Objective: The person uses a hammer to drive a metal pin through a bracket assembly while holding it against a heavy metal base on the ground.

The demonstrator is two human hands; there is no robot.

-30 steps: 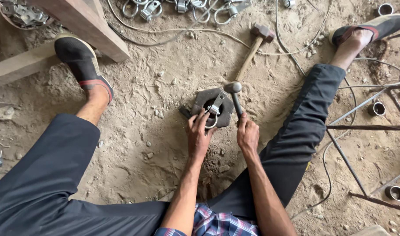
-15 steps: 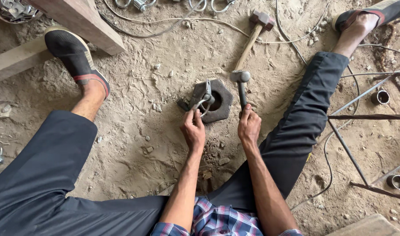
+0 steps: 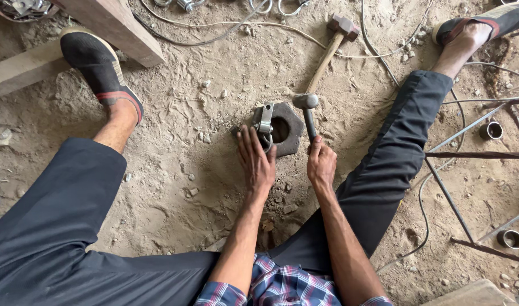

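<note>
I sit on a sandy floor with my legs spread. Between them lies a dark hexagonal metal block with a round hole. A silvery metal clamp stands on the block's left rim. My left hand rests fingers-forward against the clamp and steadies it. My right hand grips the handle of a small hammer. The hammer's head hovers just above the block's upper right edge.
A larger wooden-handled sledge hammer lies beyond the block. Wooden beams lie at the upper left by my left foot. Thin wires, metal rods and short pipe rings lie at the right. More clamps lie along the top edge.
The view has shifted slightly. My left hand has settled flatter against the clamp, and the hammer head has come a little closer to the block.
</note>
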